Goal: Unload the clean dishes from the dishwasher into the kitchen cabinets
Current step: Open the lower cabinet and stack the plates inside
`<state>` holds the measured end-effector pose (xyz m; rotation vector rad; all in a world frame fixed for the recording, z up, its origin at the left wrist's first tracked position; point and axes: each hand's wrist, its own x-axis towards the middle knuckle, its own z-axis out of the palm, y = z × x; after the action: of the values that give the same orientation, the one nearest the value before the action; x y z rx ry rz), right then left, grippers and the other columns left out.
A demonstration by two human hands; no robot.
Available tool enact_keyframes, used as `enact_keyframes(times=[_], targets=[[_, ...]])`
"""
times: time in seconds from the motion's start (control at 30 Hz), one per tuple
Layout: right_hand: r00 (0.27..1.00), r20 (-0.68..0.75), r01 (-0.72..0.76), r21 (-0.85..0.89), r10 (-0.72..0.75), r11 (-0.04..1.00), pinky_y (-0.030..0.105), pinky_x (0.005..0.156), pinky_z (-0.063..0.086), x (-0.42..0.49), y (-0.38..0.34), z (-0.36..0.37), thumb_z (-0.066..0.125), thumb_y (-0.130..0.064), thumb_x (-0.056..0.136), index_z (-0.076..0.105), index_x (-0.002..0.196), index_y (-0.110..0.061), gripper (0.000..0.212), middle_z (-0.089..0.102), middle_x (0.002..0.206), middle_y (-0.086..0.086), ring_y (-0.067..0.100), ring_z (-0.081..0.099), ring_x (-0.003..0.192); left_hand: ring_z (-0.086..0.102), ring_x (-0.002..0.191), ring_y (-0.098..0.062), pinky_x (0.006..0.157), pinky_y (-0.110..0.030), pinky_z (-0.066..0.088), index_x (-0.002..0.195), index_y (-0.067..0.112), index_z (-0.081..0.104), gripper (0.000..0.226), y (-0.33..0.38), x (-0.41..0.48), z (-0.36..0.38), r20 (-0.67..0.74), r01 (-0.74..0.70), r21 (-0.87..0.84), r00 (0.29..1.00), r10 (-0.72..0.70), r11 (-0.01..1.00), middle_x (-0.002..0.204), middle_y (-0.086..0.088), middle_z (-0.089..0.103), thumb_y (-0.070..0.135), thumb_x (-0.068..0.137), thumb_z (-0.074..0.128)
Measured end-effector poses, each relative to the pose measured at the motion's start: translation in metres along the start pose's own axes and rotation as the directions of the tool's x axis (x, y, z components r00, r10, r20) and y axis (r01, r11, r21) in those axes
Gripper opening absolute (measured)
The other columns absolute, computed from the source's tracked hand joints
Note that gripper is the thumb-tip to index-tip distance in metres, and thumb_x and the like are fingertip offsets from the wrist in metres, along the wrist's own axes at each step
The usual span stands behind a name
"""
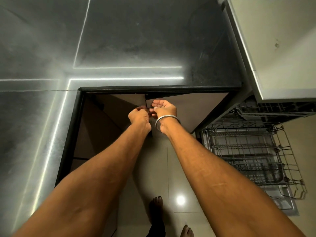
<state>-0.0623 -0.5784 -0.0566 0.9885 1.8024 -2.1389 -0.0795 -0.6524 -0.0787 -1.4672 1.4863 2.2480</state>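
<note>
Dark countertop (pixel 136 40), pale floor tiles (pixel 153 168)

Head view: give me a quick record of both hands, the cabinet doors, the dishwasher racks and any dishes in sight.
left hand: fingers curled at the edge where the cabinet doors meet; grip unclear
right hand: palm up, fingers curled at the same edge; grip unclear
cabinet doors: below the corner of the dark countertop
lower rack: pulled out to the right, no dishes visible in it
upper rack: only partly in view
dishes in hands: none visible
</note>
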Motion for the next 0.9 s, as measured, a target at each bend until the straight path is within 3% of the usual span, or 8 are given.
enact_keyframes(times=[0.07,0.2,0.33,0.5,0.63,0.8,0.9], targets=[[0.999,0.046,0.026,-0.037,-0.024,0.999,0.026,0.079,0.058,0.0,0.0,-0.003,0.049,0.013,0.093,0.07,0.118,-0.014,0.042,0.072,0.112,-0.002,0.021,0.069,0.106,0.075,0.092,-0.023,0.087,-0.041,0.063,0.099,0.009,0.064,0.015,0.004,-0.002,0.001,0.035,0.005,-0.036,0.999,-0.004,0.999,0.103,-0.015,0.073,-0.001,0.102,0.053],[0.991,0.129,0.04,-0.052,-0.033,0.998,0.038,0.104,0.051,-0.001,0.0,-0.005,0.045,0.014,0.095,0.061,0.136,-0.021,0.056,0.061,0.137,-0.005,0.018,0.056,0.125,0.072,0.1,-0.023,0.092,-0.041,0.061,0.096,0.015,0.065,0.023,0.005,-0.005,0.004,0.113,0.007,-0.007,0.994,-0.006,1.0,0.11,-0.012,0.073,-0.002,0.102,0.052],[0.99,0.141,0.02,0.007,-0.021,1.0,0.03,0.097,0.054,-0.015,-0.001,-0.015,0.047,0.008,0.098,0.053,0.145,-0.022,0.056,0.055,0.142,-0.004,0.011,0.059,0.105,0.069,0.107,-0.024,0.094,-0.042,0.06,0.114,0.015,0.07,0.027,-0.004,-0.011,0.001,0.174,-0.007,0.077,0.985,-0.006,0.997,0.113,-0.009,0.072,0.002,0.104,0.049],[0.986,0.161,0.038,0.0,-0.038,0.999,0.034,0.1,0.05,-0.038,-0.004,-0.041,0.046,0.012,0.096,0.051,0.146,-0.022,0.061,0.05,0.149,-0.007,0.021,0.057,0.126,0.066,0.117,-0.026,0.096,-0.042,0.059,0.145,0.014,0.054,0.047,-0.014,-0.039,-0.008,0.23,-0.028,0.005,0.973,0.026,1.0,0.136,-0.009,0.063,-0.004,0.103,0.048],[0.986,0.157,0.046,0.012,-0.047,0.999,0.037,0.101,0.048,-0.06,0.0,-0.066,0.047,0.013,0.094,0.053,0.144,-0.021,0.061,0.053,0.148,-0.007,0.02,0.055,0.13,0.067,0.111,-0.022,0.078,-0.031,0.064,0.144,0.009,0.055,0.046,-0.024,-0.073,-0.018,0.261,-0.044,-0.037,0.964,0.052,0.998,0.135,-0.01,0.062,-0.004,0.101,0.056],[0.99,0.133,0.045,0.028,-0.048,0.999,0.028,0.083,0.051,-0.105,0.014,-0.116,0.047,0.007,0.097,0.056,0.142,-0.024,0.055,0.057,0.142,-0.011,0.019,0.063,0.117,0.063,0.124,-0.029,0.099,-0.044,0.057,0.143,0.006,0.055,0.044,-0.055,-0.128,-0.039,0.282,-0.052,-0.034,0.958,0.06,0.998,0.135,-0.015,0.061,-0.001,0.1,0.06],[0.991,0.132,0.027,0.029,-0.03,0.999,0.026,0.077,0.051,-0.135,0.029,-0.153,0.047,0.005,0.098,0.058,0.14,-0.026,0.054,0.059,0.138,-0.014,0.015,0.066,0.11,0.062,0.126,-0.03,0.103,-0.046,0.055,0.142,0.006,0.055,0.043,-0.081,-0.166,-0.054,0.296,-0.058,-0.041,0.953,0.068,0.997,0.135,-0.015,0.062,0.001,0.1,0.061]])
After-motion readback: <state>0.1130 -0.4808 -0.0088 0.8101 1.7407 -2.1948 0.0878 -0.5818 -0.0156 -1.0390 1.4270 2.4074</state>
